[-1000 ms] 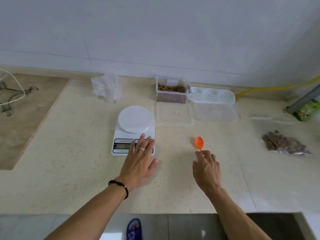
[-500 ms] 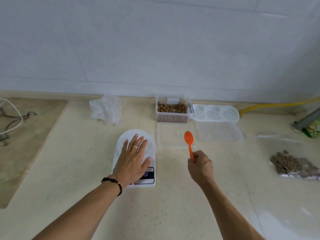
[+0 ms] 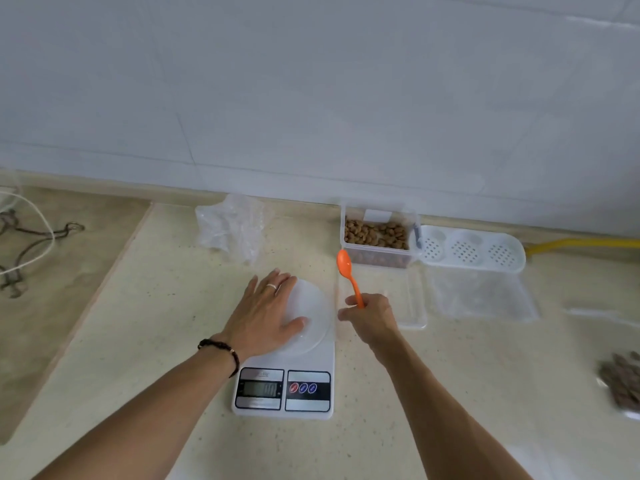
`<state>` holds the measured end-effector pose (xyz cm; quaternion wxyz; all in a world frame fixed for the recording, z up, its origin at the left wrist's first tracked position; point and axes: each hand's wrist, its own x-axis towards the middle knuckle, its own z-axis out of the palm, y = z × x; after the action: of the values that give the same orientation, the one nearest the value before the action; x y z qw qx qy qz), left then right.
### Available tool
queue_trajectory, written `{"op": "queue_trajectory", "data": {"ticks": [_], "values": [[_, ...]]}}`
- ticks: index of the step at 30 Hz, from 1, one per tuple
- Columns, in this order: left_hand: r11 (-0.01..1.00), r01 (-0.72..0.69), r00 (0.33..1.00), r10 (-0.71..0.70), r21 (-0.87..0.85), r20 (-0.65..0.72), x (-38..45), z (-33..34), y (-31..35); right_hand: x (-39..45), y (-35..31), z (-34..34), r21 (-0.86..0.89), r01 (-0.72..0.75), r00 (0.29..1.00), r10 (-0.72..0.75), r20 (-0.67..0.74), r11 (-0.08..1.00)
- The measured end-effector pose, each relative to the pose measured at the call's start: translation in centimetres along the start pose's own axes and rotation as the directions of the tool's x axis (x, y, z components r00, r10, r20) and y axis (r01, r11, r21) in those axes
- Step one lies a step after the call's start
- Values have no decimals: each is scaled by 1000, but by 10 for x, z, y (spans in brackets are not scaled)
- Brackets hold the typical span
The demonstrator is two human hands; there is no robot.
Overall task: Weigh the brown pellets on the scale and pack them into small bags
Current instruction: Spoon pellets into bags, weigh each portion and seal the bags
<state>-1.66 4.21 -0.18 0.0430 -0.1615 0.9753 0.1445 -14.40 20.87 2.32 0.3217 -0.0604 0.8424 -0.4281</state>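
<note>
We are resting our left hand [image 3: 265,315], fingers straight and flat, on the round white plate of the scale [image 3: 313,355]. Our right hand [image 3: 372,315] is gripping the handle of an orange spoon [image 3: 348,273], its bowl pointing up toward the clear box [image 3: 379,259] holding the brown pellets [image 3: 375,233] by the wall. A crumpled pile of small bags [image 3: 232,228] is lying beyond the scale, and one filled bag [image 3: 623,386] is sitting far right on the counter [image 3: 145,334].
</note>
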Motion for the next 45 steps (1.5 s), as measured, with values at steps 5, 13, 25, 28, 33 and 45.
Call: {"op": "queue_trajectory", "data": {"ticks": [5, 13, 25, 28, 33, 45], "values": [[997, -15, 995, 22, -72, 100, 15, -17, 28, 4, -16, -13, 148, 81, 988, -99, 117, 986], [967, 61, 996, -74, -246, -45, 27, -42, 61, 20, -39, -37, 53, 209, 955, -215, 202, 976], [958, 106, 989, -129, -265, -71, 32, -60, 68, 35, -55, -53, 305, 24, 875, -167, 454, 952], [959, 67, 991, -96, -274, -93, 31, -65, 71, 34, -58, -52, 249, 92, 882, -195, 428, 964], [952, 59, 998, -67, -301, -16, 37, -74, 65, 31, -66, -42, 230, 135, 914, -211, 347, 964], [918, -57, 997, 32, -392, -72, 44, -91, 32, 27, -87, -18, 112, 171, 971, -187, 152, 979]]}}
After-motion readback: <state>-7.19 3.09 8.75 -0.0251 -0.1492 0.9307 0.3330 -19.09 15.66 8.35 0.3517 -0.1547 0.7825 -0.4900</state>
